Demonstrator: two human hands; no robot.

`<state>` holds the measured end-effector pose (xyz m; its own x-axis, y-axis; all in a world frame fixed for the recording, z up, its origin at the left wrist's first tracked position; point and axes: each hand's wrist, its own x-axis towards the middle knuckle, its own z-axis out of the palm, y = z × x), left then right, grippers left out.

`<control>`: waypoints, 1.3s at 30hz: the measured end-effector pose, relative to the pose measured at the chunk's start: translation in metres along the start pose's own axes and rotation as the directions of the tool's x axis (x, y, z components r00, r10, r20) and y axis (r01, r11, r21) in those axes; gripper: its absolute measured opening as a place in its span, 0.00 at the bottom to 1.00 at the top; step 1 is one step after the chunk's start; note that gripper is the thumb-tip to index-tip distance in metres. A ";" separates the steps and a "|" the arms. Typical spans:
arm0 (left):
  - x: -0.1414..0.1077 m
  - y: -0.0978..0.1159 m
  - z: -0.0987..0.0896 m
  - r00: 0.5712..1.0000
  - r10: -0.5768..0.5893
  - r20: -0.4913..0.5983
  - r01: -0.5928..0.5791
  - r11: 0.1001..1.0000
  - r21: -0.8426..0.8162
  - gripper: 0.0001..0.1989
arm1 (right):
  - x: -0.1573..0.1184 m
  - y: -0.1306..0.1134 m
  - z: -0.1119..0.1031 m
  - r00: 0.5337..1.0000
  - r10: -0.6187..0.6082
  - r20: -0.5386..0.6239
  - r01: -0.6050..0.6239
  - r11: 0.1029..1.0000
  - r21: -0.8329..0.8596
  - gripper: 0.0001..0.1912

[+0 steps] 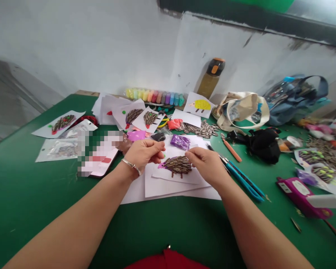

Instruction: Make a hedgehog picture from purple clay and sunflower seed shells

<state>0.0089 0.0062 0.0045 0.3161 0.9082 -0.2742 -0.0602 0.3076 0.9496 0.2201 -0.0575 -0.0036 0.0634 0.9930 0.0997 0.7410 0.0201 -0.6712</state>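
My left hand (144,155), with a bracelet at the wrist, is closed in a pinch above the left side of a hedgehog picture (178,165). A tiny green speck shows by its fingertips; whether it is held I cannot tell. My right hand (205,164) is also closed, thumb against forefinger, over the picture's right edge. Anything in that pinch is hidden. The hedgehog has a pink face, brown legs and a back of striped sunflower seeds. It lies on stacked white paper (168,189). Purple clay (180,142) in a wrapper and black clay (158,136) lie just behind.
A phone (105,157) lies left of my hands. To the right are a blue tool (245,179), an orange-handled tool (232,149) and a black bag (264,145). Behind stand clay packs (154,97), a seed pile (203,129) and a bottle (211,78).
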 end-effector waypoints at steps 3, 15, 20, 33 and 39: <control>0.003 -0.004 -0.001 1.000 0.003 -0.007 -0.003 0.999 0.035 0.16 | -0.001 0.005 0.002 0.998 -0.062 -0.016 0.062 0.998 -0.031 0.09; 0.002 -0.007 0.003 0.998 -0.054 0.011 0.053 0.996 0.076 0.16 | 0.004 0.017 0.010 0.976 -0.217 0.015 0.217 0.970 -0.110 0.10; 0.002 -0.008 0.004 0.999 -0.042 0.002 0.042 0.996 0.085 0.14 | 0.005 0.019 0.018 0.970 -0.240 0.024 0.240 0.955 -0.176 0.13; 0.002 -0.008 0.005 0.999 -0.038 0.017 0.037 0.996 0.076 0.13 | 0.010 0.023 0.025 0.929 -0.367 0.051 0.366 0.886 -0.284 0.12; 0.002 -0.009 0.004 0.999 -0.046 0.015 0.045 0.996 0.078 0.11 | 0.009 0.022 0.024 0.947 -0.310 0.082 0.319 0.886 -0.336 0.16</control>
<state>0.0137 0.0039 -0.0035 0.3327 0.8886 -0.3157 0.0283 0.3252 0.9452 0.2213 -0.0458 -0.0352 -0.2241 0.9440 0.2422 0.9016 0.2952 -0.3162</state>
